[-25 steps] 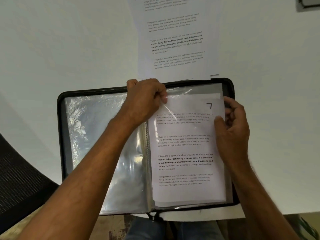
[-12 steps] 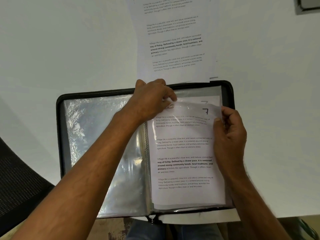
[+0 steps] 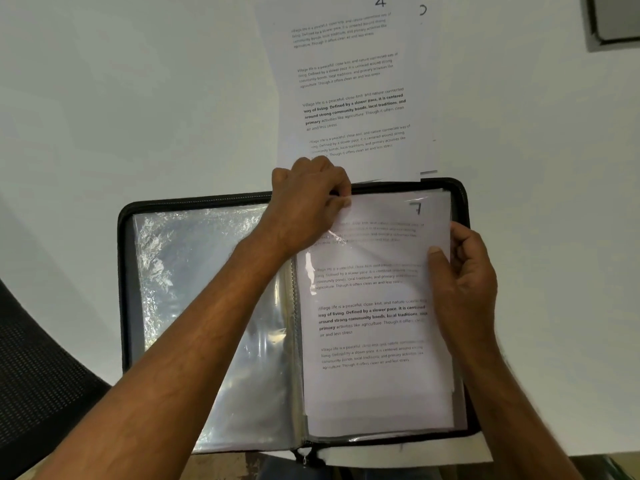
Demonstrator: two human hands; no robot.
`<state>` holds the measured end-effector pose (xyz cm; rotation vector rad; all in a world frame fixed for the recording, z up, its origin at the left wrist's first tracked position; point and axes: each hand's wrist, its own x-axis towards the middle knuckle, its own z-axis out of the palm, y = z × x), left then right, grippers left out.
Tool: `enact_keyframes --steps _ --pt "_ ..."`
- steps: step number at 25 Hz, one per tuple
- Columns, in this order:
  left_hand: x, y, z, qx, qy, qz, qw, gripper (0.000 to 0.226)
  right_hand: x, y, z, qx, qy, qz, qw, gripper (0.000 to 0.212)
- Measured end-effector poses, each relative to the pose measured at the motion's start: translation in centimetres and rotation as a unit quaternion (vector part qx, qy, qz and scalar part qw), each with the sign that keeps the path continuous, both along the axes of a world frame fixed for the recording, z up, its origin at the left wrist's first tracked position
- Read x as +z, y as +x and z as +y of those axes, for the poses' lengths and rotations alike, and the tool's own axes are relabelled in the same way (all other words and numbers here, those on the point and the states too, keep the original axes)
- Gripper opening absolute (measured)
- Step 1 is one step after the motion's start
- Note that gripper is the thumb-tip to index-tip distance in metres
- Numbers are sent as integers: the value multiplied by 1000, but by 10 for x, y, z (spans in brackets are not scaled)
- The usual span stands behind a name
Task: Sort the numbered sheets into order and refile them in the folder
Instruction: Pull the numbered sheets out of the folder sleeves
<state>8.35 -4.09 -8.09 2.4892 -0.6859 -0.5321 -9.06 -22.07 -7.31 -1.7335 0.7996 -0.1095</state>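
Folder [image 3: 194,202] open on white table [image 3: 104,98] (chair [image 3: 34,375] nearby) | both hands pinch sheet 7 [image 3: 374,323]

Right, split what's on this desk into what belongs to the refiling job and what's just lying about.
Part of the job:
- open black zip folder with clear plastic sleeves
- white printed sheet numbered 7, gripped by the left hand and right hand
- white printed sheet numbered 4, top of a loose stack

Lying about:
- dark grey flat object at the top right corner
- black mesh chair
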Motion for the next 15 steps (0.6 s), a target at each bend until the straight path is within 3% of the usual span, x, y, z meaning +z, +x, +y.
enact_keyframes --steps 5,9,12,15 --pt "7 32 -7 124 -88 1 988 10 -4 -1 -6 10 17 38 999 41" --pt "16 62 -16 220 -164 11 962 15 -6 -3 -11 -3 33 53 998 35" --pt "23 85 -19 292 -203 10 935 16 -8 3 -16 -5 34 64 997 23" --pt "26 98 -12 334 -318 75 884 10 -11 10 -20 -13 42 73 996 16"
